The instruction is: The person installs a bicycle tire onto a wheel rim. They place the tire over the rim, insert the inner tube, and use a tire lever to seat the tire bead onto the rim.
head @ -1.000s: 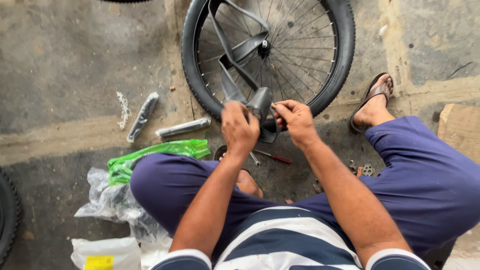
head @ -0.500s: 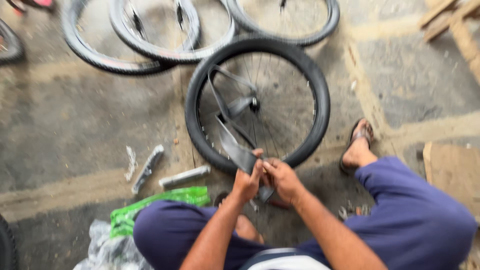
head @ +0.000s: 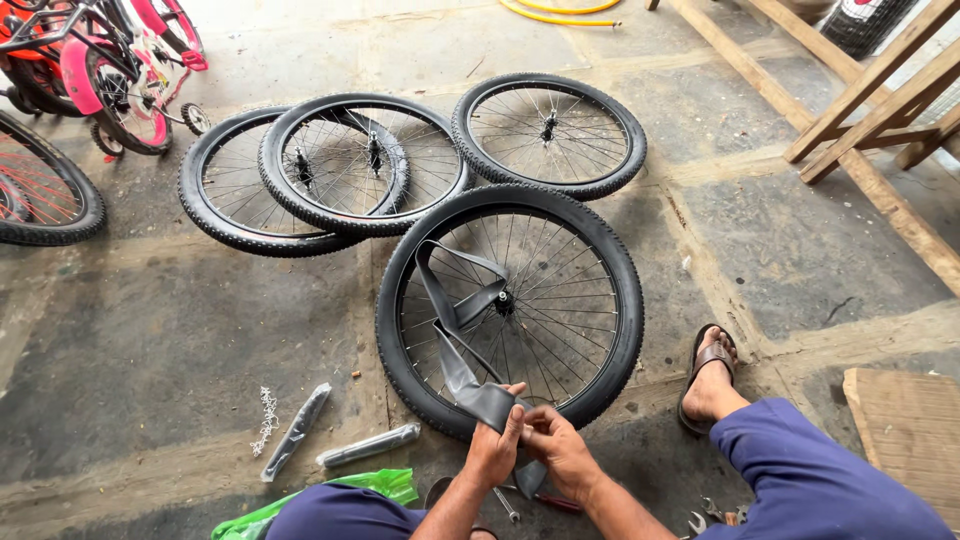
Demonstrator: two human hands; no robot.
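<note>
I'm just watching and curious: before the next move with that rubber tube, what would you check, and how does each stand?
1. Both hands on the tube: ok; left hand and right hand pinch it together.
2. Tube free of kinks: not ok; it lies flat and folded across the spokes.
3. Wheel lying flat on the floor: ok.
4. Valve lined up with the rim hole: cannot tell.
5. Tools in reach: ok; a wrench lies beside the knee.
6. Room around the wheel: ok; the three spare wheels lie behind it.
</note>
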